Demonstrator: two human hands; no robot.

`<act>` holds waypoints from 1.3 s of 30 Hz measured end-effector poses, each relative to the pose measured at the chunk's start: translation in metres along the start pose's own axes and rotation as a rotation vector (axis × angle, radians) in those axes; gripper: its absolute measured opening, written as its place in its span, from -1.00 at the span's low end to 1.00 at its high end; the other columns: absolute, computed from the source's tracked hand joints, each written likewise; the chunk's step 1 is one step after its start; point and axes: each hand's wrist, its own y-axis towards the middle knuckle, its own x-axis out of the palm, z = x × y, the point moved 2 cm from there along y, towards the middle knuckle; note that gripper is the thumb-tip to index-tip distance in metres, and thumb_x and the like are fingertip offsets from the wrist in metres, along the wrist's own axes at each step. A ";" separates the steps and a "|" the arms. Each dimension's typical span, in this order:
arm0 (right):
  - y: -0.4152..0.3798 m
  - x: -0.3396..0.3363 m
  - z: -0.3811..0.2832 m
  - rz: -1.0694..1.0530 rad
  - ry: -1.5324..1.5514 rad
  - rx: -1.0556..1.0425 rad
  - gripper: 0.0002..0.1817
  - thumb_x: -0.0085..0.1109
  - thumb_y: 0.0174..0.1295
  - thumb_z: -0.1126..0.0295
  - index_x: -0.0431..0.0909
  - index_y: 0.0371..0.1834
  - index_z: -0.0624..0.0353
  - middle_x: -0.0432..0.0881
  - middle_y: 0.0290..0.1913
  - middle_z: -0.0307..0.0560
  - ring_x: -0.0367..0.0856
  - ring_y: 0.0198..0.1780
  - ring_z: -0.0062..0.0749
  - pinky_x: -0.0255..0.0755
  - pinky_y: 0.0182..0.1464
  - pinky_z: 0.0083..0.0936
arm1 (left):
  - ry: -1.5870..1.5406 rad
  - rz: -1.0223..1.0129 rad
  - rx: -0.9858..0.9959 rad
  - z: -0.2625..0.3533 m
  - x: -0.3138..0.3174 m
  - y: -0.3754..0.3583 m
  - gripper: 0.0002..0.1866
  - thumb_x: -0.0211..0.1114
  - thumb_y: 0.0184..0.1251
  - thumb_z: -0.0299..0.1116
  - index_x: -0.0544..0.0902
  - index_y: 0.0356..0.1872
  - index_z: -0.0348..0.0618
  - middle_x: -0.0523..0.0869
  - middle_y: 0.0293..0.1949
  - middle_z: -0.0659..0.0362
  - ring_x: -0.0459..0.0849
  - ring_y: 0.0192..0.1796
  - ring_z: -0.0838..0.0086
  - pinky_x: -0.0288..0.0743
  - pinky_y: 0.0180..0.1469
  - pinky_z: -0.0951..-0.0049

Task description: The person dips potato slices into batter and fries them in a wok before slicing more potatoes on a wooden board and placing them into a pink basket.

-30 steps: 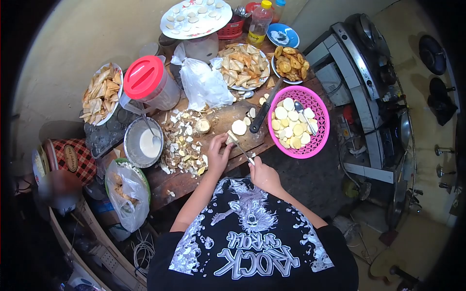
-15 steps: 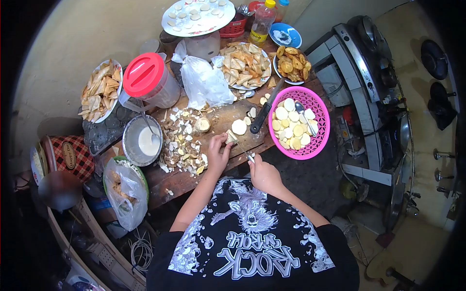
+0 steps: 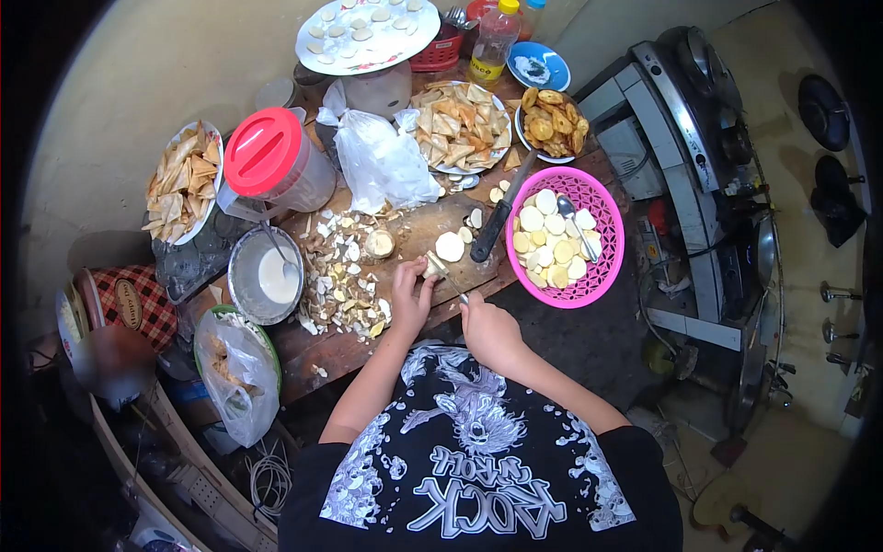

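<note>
My left hand (image 3: 410, 293) pinches a small pale piece of peeled root vegetable (image 3: 436, 267) against the wooden board (image 3: 416, 233). In my right hand (image 3: 491, 329) is a small knife (image 3: 457, 289), its blade pointing at that piece. A round white slice (image 3: 450, 247) lies just beyond my left fingers. Farther up the board sits a thicker peeled chunk (image 3: 380, 243). A large knife with a black handle (image 3: 492, 232) rests on the board's right side, beside a pink basket (image 3: 611, 267) of pale slices and a spoon (image 3: 577, 226).
Peelings (image 3: 342, 276) cover the table's left part, near a bowl of white batter (image 3: 276, 279) and a red-lidded pitcher (image 3: 267, 152). Behind stand a white plastic bag (image 3: 382, 161), a plate of folded pastries (image 3: 460, 124), fried slices (image 3: 552, 124) and an oil bottle (image 3: 495, 44). A stove (image 3: 676, 110) is at right.
My right hand has shifted slightly left with the knife, closer to my left hand. My left hand stays at the vegetable piece. The whole view has moved a little.
</note>
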 end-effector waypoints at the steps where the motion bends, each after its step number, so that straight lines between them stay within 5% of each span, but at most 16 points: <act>1: 0.003 0.001 0.001 0.000 -0.011 0.000 -0.72 -0.16 0.35 0.27 0.37 -0.28 0.32 0.59 -0.55 0.20 0.62 -0.48 0.10 0.49 -0.43 -0.10 | 0.003 0.001 0.000 0.001 0.000 0.000 -0.76 0.30 0.10 -0.55 0.52 -0.19 -0.36 0.55 -0.17 -0.05 0.55 -0.08 0.13 0.42 0.00 0.30; 27: 0.038 0.087 0.059 0.084 0.184 -0.018 -0.76 -0.14 0.36 0.28 0.31 -0.22 0.28 0.53 -0.50 0.33 0.54 -0.40 0.26 0.37 -0.39 0.01 | 0.037 -0.029 0.030 0.000 -0.002 0.001 -0.75 0.29 0.11 -0.57 0.48 -0.18 -0.36 0.54 -0.16 -0.07 0.55 -0.04 0.09 0.43 0.01 0.29; 33: 0.031 0.072 0.056 0.108 0.551 -0.022 -0.73 -0.18 0.36 0.23 0.35 -0.22 0.24 0.55 -0.46 0.34 0.53 -0.31 0.29 0.35 -0.29 0.04 | 0.003 -0.017 0.029 -0.003 -0.001 -0.001 -0.76 0.29 0.10 -0.57 0.49 -0.20 -0.36 0.55 -0.16 -0.07 0.55 -0.05 0.10 0.44 -0.01 0.29; 39: 0.000 0.044 0.033 0.110 0.273 -0.065 -0.74 -0.16 0.37 0.26 0.32 -0.19 0.28 0.52 -0.56 0.31 0.53 -0.45 0.26 0.35 -0.43 -0.01 | 0.009 -0.004 0.034 0.001 -0.004 0.000 -0.78 0.30 0.09 -0.57 0.50 -0.23 -0.36 0.55 -0.19 -0.06 0.56 -0.09 0.11 0.44 -0.02 0.30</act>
